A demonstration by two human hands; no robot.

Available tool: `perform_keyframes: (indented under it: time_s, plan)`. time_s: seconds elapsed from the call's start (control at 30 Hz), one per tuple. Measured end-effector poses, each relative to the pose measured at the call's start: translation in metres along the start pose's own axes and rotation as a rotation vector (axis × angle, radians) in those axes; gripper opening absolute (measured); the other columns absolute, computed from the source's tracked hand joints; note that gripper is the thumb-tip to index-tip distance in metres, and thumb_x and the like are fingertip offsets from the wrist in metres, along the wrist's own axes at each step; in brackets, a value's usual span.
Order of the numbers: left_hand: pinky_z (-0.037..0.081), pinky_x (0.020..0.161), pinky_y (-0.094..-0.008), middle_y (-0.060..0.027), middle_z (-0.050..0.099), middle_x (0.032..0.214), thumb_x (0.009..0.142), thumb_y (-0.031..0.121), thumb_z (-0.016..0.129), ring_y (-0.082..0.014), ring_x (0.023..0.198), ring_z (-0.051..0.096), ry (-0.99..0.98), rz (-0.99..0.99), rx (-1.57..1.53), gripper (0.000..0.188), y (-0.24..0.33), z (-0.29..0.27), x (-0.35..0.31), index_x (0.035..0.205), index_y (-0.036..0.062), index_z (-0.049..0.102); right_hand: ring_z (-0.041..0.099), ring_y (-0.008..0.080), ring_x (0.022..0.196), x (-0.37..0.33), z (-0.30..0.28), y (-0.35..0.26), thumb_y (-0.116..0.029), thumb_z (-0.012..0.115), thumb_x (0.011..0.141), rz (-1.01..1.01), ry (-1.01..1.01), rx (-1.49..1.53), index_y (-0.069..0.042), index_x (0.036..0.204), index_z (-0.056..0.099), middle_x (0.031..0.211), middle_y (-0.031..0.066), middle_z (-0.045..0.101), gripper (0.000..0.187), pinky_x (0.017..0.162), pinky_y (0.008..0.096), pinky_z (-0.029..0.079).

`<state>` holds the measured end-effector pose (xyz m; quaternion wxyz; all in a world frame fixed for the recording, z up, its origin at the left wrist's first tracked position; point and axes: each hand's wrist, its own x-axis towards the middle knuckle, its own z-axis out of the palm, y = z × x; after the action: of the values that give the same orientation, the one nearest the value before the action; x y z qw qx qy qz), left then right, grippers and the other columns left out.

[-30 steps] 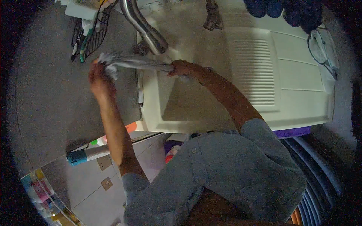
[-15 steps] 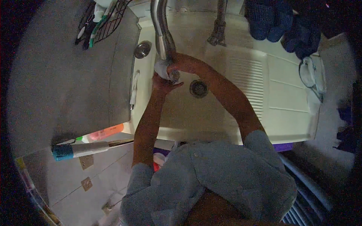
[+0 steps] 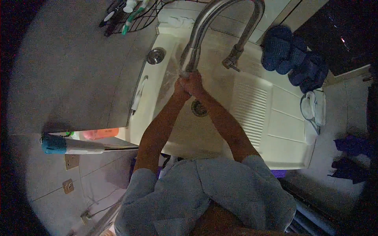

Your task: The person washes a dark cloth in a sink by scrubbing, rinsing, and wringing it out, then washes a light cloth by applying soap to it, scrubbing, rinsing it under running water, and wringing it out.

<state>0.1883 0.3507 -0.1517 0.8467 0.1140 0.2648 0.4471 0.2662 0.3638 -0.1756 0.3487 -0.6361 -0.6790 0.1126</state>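
Note:
Directly below the outlet of the curved metal faucet (image 3: 197, 35), my two hands are pressed together over the cream sink (image 3: 179, 139). My right hand (image 3: 193, 83) is closed and lies over part of my left hand (image 3: 180, 91), whose fingers are mostly covered. Both look curled inward; what lies between them, if anything, is hidden. Pale streaks, like splashing water, show just left of the hands. The round drain (image 3: 199, 108) sits a little nearer to me, by my right wrist.
Right of the hands is a ribbed washboard panel (image 3: 252, 112). Dark blue slippers (image 3: 277, 47) and a white pair (image 3: 314, 108) line the sink's right edge. A wire rack (image 3: 147, 25) with brushes hangs at far left. A blue-and-white handled tool (image 3: 84, 146) juts out lower left.
The view has shifted. My hands have come closer together, with the right now covering the left. The whitish thing seen between them earlier no longer shows.

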Motion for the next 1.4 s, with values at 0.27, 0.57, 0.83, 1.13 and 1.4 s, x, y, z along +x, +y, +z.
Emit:
perform_keyframes:
  time_s: [0.27, 0.57, 0.83, 1.13, 1.4]
  plan:
    - [0.04, 0.064, -0.0283, -0.006, 0.048, 0.078, 0.077, 0.04, 0.027, -0.0169, 0.075, 0.046, -0.716, -0.275, -0.515, 0.038, 0.041, -0.004, -0.016, 0.091, 0.0091, 0.043, 0.05, 0.02, 0.074, -0.002, -0.01, -0.033, -0.018, 0.05, 0.07, 0.249, -0.36, 1.56, -0.004, 0.086, 0.047, 0.083, 0.0075, 0.051, 0.022, 0.065, 0.0317, 0.041]
    - [0.041, 0.06, -0.0264, -0.0085, 0.048, 0.083, 0.07, 0.051, 0.033, -0.0174, 0.068, 0.049, -0.67, -0.479, 0.022, 0.052, 0.063, -0.01, -0.059, 0.098, 0.0086, 0.04, 0.05, 0.0191, 0.057, 0.021, -0.058, -0.074, -0.039, 0.04, 0.075, 0.012, -0.347, 0.278, -0.005, 0.077, 0.051, 0.062, 0.0076, 0.051, 0.036, 0.057, 0.0314, 0.042]
    - [0.04, 0.058, -0.0256, -0.0108, 0.046, 0.093, 0.062, 0.011, 0.058, -0.0155, 0.066, 0.047, -0.303, 0.032, 0.888, 0.061, 0.052, 0.007, -0.027, 0.112, 0.0035, 0.024, 0.049, 0.016, 0.053, 0.022, -0.042, -0.019, -0.04, 0.043, 0.072, -0.139, -0.251, 0.144, -0.003, 0.075, 0.048, 0.063, 0.008, 0.051, 0.038, 0.053, 0.0284, 0.041]
    - [0.039, 0.053, -0.0277, -0.0071, 0.051, 0.077, 0.066, 0.016, 0.053, -0.0125, 0.065, 0.048, -0.218, -0.005, 1.82, 0.039, 0.07, 0.054, -0.01, 0.099, 0.0017, 0.039, 0.047, 0.0172, 0.066, 0.019, -0.142, 0.028, -0.018, 0.042, 0.074, -0.064, -0.058, -0.306, -0.006, 0.082, 0.048, 0.074, 0.0081, 0.047, 0.015, 0.06, 0.0277, 0.039]
    - [0.038, 0.049, -0.0261, -0.0041, 0.051, 0.062, 0.066, 0.017, 0.055, -0.0105, 0.057, 0.048, -0.035, 0.287, 1.425, 0.013, 0.056, 0.024, 0.006, 0.069, 0.005, 0.053, 0.049, 0.0253, 0.078, 0.003, -0.208, 0.055, -0.023, 0.039, 0.075, 0.244, -0.322, -0.395, -0.009, 0.092, 0.049, 0.082, 0.0153, 0.051, 0.024, 0.067, 0.0347, 0.038]
